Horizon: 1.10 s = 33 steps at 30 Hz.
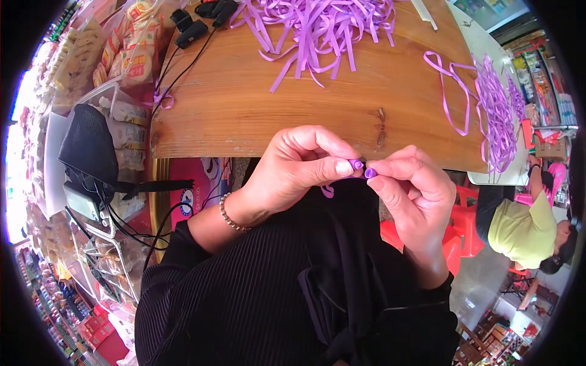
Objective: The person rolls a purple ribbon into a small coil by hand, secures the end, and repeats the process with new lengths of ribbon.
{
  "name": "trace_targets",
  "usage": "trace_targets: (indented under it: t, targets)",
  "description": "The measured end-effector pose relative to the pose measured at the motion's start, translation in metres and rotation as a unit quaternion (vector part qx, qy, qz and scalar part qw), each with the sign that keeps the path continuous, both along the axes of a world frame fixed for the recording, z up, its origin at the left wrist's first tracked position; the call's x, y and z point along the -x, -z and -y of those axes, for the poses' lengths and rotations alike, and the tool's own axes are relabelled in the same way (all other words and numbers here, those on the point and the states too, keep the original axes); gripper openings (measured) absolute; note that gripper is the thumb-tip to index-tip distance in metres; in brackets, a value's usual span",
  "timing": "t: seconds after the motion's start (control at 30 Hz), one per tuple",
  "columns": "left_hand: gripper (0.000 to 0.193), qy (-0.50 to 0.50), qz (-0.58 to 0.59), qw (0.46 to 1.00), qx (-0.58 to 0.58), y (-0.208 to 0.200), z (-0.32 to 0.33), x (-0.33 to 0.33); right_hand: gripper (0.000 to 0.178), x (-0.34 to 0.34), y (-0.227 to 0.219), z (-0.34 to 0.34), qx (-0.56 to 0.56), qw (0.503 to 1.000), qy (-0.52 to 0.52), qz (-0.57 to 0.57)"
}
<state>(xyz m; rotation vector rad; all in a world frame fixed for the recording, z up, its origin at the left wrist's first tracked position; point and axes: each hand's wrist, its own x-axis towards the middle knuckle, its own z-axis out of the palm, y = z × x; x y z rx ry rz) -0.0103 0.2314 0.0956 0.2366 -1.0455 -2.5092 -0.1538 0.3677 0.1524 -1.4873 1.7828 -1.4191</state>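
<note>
My left hand (305,160), with a beaded bracelet (227,213) at its wrist, pinches a small purple plastic piece (356,165) between thumb and forefinger. Close beside it, my right hand (418,189) pinches another small purple plastic piece (370,173) with a rounded end. The two pieces are almost touching, just off the table's front edge. A purple ribbon loop (328,191) hangs under my left fingers against my dark clothes. Whether the ribbon joins both pieces is hidden by my fingers.
Many purple ribbon straps (323,30) are heaped at the far side of the wooden table (244,104). Another purple bundle (497,116) hangs over its right end. Black cables (183,73) cross the left corner. Packaged goods (131,55) stand left; a person in yellow (525,229) sits at right.
</note>
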Motion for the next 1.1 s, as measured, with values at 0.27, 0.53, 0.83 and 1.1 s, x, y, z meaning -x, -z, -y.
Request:
trace_targets:
  t: [0.27,0.53,0.83,1.1]
  targets:
    - [0.006,-0.022,0.024,0.996,0.078,0.002,0.000,-0.001,0.015,-0.006,0.001,0.005,0.009,0.999,0.049,0.013]
    - [0.008,-0.058,0.011,0.988,0.143,-0.003,-0.002,0.000,0.014,-0.007,0.000,0.007,0.005,0.999,0.047,-0.019]
    - [0.012,-0.124,0.006,0.928,0.351,-0.008,0.001,-0.005,0.011,-0.008,-0.001,0.007,0.026,0.986,0.026,-0.163]
    - [0.013,-0.138,0.032,0.896,0.422,-0.016,-0.003,-0.005,0.011,-0.010,0.004,0.004,0.039,0.978,0.014,-0.202]
